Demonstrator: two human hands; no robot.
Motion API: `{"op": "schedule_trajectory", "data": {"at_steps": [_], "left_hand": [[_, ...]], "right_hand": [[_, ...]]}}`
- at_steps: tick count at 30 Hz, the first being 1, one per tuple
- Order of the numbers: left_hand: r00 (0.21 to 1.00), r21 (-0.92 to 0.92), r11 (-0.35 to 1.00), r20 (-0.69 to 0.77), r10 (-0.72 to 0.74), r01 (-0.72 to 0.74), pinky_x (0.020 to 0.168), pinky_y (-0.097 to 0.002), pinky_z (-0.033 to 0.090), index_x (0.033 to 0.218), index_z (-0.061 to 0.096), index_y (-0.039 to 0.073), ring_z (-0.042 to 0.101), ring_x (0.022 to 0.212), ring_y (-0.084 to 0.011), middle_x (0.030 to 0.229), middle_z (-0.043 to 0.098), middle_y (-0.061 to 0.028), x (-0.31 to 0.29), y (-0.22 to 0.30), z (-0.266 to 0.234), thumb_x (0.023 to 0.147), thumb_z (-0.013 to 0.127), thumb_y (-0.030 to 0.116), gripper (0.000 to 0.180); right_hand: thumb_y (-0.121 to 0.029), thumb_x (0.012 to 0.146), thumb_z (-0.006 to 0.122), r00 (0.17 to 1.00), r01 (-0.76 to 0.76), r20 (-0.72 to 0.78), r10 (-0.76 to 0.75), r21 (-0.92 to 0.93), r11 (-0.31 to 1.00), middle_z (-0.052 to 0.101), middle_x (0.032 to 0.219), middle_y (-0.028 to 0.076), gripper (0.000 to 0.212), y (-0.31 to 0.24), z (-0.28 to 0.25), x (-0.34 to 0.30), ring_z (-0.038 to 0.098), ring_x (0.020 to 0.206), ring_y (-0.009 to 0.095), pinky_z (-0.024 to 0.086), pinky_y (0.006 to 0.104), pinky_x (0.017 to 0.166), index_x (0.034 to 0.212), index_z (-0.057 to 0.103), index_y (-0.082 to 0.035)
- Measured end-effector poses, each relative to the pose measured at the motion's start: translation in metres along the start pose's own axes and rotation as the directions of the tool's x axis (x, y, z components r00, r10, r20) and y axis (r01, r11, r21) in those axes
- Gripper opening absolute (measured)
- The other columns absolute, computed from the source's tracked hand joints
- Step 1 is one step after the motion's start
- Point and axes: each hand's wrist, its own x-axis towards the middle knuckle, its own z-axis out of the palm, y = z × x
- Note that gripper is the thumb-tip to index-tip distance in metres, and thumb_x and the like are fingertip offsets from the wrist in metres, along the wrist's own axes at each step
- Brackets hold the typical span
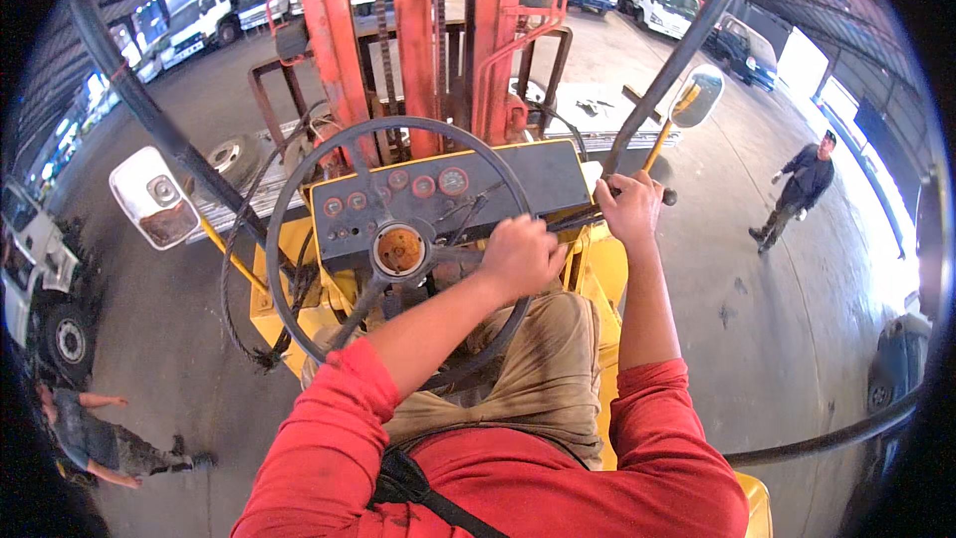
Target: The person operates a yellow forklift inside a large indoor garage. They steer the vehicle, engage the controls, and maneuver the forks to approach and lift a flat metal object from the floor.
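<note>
I sit at a large dark steering wheel with a rusty orange hub. My left hand reaches across to the right side of the rim and is closed around it; the fingers are slightly smeared. To the right of the dashboard, my right hand is curled over a control lever, and most of that lever is hidden under the palm. A dark lever knob sticks out beside this hand. Round gauges with red rims are set in the dashboard behind the wheel.
A red forklift mast with chains rises ahead. Mirrors stand at left and right. One person is on the floor at right, another at lower left. A white truck is at left; several vehicles are parked beyond.
</note>
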Motion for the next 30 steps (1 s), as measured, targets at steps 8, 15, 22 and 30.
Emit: {"op": "schedule_trajectory", "data": {"at_steps": [8, 15, 22, 30], "left_hand": [[0.963, 0.071, 0.976, -0.195, -0.187, 0.204, 0.083, -0.0531, 0.055, 0.075, 0.077, 0.006, 0.07, 0.089, -0.0389, 0.084, 0.073, -0.0171, 0.102, -0.091, -0.046, 0.093, 0.064, 0.038, 0.039], [0.869, 0.212, 0.871, -0.339, -0.359, 0.443, 0.085, -0.0506, 0.057, 0.084, 0.08, 0.011, 0.07, 0.095, -0.0347, 0.089, 0.073, -0.0132, 0.086, -0.176, -0.116, 0.095, 0.062, 0.04, 0.037], [0.795, 0.202, 0.796, -0.379, -0.473, 0.57, 0.086, -0.0512, 0.057, 0.092, 0.081, 0.011, 0.072, 0.096, -0.0355, 0.097, 0.074, -0.015, 0.047, -0.207, -0.159, 0.097, 0.06, 0.046, 0.041], [0.785, 0.334, 0.717, -0.368, -0.498, 0.611, 0.092, -0.0484, 0.056, 0.093, 0.079, 0.008, 0.07, 0.103, -0.0382, 0.106, 0.075, -0.0152, -0.021, -0.23, -0.207, 0.101, 0.059, 0.043, 0.041]], "right_hand": [[-0.037, 0.091, 0.073, 0.999, 0.003, 0.049, -0.001, -0.036, 0.999, 0.069, 0.078, 0.013, 0.032, 0.027, -0.01, 0.006, 0.063, 0.088, 0.034, 0.045, 0.0497, 0.083, 0.076, 0.074, -0.008], [-0.035, 0.095, 0.072, 0.994, 0.005, 0.108, 0.003, -0.074, 0.997, 0.066, 0.077, 0.009, 0.033, 0.016, -0.001, 0.008, 0.061, 0.088, 0.029, 0.043, 0.0444, 0.091, 0.076, 0.075, -0.008], [-0.035, 0.095, 0.071, 0.997, 0.004, 0.079, 0.001, -0.069, 0.998, 0.064, 0.074, 0.01, 0.032, 0.018, -0.003, 0.008, 0.061, 0.088, 0.03, 0.044, 0.0458, 0.086, 0.076, 0.075, -0.009], [-0.036, 0.09, 0.073, 1.0, 0.029, 0.01, -0.029, -0.006, 1.0, 0.068, 0.075, 0.012, 0.031, -0.003, -0.001, 0.014, 0.064, 0.09, 0.03, 0.045, 0.0478, 0.091, 0.079, 0.077, -0.008]]}}
